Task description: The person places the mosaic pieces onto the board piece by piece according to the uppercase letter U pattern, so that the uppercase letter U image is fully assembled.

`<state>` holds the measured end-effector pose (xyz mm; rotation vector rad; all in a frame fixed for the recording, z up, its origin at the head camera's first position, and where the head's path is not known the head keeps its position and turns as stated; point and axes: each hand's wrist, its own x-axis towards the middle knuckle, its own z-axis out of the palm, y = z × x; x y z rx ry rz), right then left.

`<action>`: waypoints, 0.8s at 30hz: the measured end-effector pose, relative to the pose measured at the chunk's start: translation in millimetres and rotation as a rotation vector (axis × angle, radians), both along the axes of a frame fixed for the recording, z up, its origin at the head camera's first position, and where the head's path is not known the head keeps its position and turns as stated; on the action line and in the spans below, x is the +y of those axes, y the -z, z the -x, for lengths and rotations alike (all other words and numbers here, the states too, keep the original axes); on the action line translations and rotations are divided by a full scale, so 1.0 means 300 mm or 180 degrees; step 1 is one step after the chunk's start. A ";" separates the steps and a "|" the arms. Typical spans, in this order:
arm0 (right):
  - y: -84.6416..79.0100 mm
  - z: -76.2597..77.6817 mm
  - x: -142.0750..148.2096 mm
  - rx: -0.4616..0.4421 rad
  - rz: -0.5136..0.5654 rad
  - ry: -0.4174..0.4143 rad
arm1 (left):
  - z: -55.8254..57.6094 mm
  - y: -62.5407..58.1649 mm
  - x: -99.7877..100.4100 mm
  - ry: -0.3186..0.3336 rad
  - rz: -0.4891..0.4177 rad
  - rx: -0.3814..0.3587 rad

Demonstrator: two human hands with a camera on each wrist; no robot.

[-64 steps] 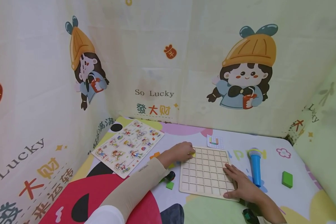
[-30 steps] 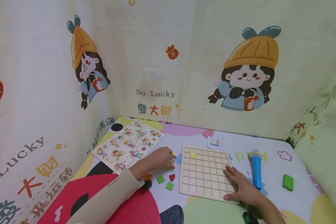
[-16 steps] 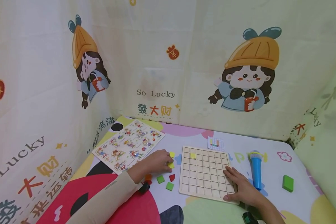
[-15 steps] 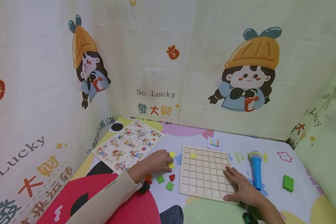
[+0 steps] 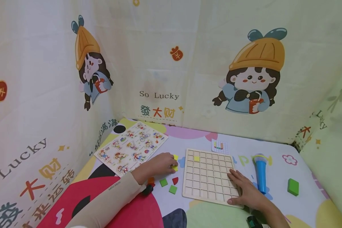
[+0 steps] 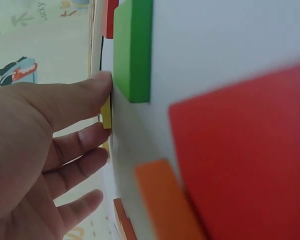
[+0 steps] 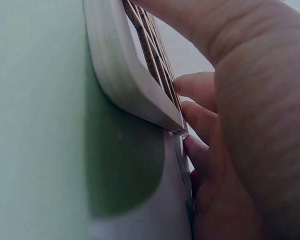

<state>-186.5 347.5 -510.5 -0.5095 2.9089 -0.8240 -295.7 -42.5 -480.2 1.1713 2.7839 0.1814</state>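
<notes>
On the table, my left hand (image 5: 159, 163) pinches a small yellow square block (image 6: 106, 115) between thumb and fingertips, its edge showing in the left wrist view. A second yellow block (image 5: 175, 157) lies just beyond those fingers. To the right is a wooden grid board (image 5: 205, 182); one yellow square (image 5: 197, 158) sits in a cell of its top row. My right hand (image 5: 246, 191) rests at the board's near right corner, fingers extended over the right edge and thumb along the front edge. In the right wrist view, the fingertips touch the board's rim (image 7: 135, 95).
Green blocks (image 5: 163, 182), a red wedge (image 5: 175, 180) and an orange block (image 5: 150, 180) lie near my left wrist. A picture puzzle board (image 5: 131, 147) is at left. Behind the grid lies a pattern card (image 5: 218, 146). A blue toy microphone (image 5: 261, 174) and green block (image 5: 293, 186) stand right.
My left hand has left the yellow square in the grid and moved left to the loose yellow blocks, where its fingers have closed on one. The right hand stays on the board.
</notes>
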 end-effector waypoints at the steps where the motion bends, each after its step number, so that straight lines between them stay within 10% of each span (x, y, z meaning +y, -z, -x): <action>1: -0.001 -0.001 0.000 0.0011 0.0002 -0.0005 | 0.002 -0.001 0.002 0.0010 -0.0001 -0.0008; 24: 0.008 -0.001 0.005 0.0039 -0.0008 -0.0010 | 0.060 -0.024 0.089 0.0110 -0.0014 0.0161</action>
